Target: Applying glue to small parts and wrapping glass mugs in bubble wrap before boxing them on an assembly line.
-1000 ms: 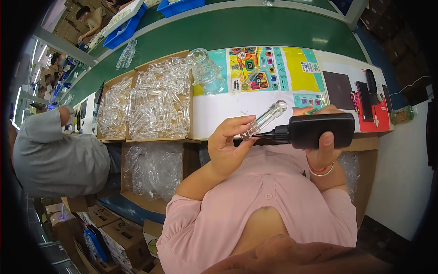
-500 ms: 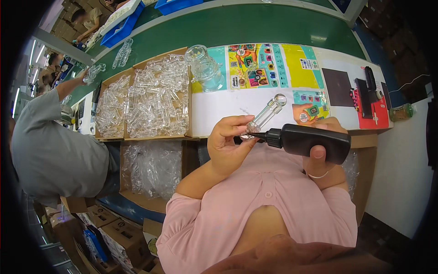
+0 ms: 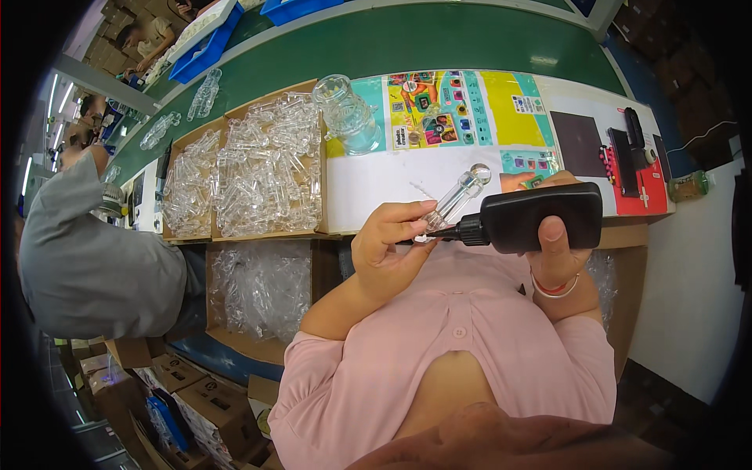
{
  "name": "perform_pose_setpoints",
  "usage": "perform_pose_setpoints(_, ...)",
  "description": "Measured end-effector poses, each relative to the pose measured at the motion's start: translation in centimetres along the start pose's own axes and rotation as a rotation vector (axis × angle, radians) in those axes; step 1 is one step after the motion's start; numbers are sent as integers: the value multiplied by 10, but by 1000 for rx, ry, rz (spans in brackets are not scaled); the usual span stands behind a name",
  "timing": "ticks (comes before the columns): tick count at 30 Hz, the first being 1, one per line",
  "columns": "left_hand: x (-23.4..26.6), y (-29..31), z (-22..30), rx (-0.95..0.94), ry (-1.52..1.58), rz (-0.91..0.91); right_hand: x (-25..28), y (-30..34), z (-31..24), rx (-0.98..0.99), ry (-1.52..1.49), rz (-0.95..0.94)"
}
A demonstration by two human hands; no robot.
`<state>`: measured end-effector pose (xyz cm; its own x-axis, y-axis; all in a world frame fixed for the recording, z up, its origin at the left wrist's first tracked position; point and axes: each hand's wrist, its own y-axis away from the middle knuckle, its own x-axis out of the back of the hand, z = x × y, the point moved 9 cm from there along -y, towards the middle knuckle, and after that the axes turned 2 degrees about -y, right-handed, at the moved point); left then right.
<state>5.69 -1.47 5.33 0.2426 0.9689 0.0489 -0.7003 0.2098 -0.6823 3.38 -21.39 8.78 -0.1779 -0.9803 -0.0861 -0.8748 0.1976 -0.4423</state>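
My left hand [image 3: 394,243] pinches a clear plastic figure-like piece [image 3: 460,196] by its lower end, its round knob pointing up and to the right. In my right hand [image 3: 558,254] is a black squeeze bottle [image 3: 540,218] with a narrow nozzle, tilted almost level, the thumb lying across its side. The nozzle tip meets or nearly meets the lower end of the clear piece, next to my left fingertips. Whether any liquid comes out cannot be seen.
Left of my hands stands a cardboard tray [image 3: 270,168] heaped with clear pieces. A clear jar [image 3: 347,115] stands beside it on a printed sheet. Beyond runs a green conveyor belt [image 3: 439,43] with two clear pieces. At left sits a co-worker in grey [image 3: 102,251]; a phone-like black object [image 3: 624,166] lies right.
The black bottle has tipped a little more level, its rear end rising with my right hand. At left, the co-worker has let go of a clear piece on the belt and drawn the arm back.
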Motion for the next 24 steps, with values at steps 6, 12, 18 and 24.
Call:
perform_pose_setpoints(6, -1, -1, 3, -35, -110, -53, -3, -2, -14, 64, 88, -42)
perform_pose_setpoints(12, 3, -7, 15, -112, -253, 13, -22, 1, -53, 369, 377, -322)
perform_pose_setpoints(18, 4, -9, 13, -66, -251, 26, -35, 18, -63, 511, 253, -474)
perform_pose_setpoints(24, 4, -11, 8, 5, -191, -12, -46, 39, -80, 813, 389, -511)
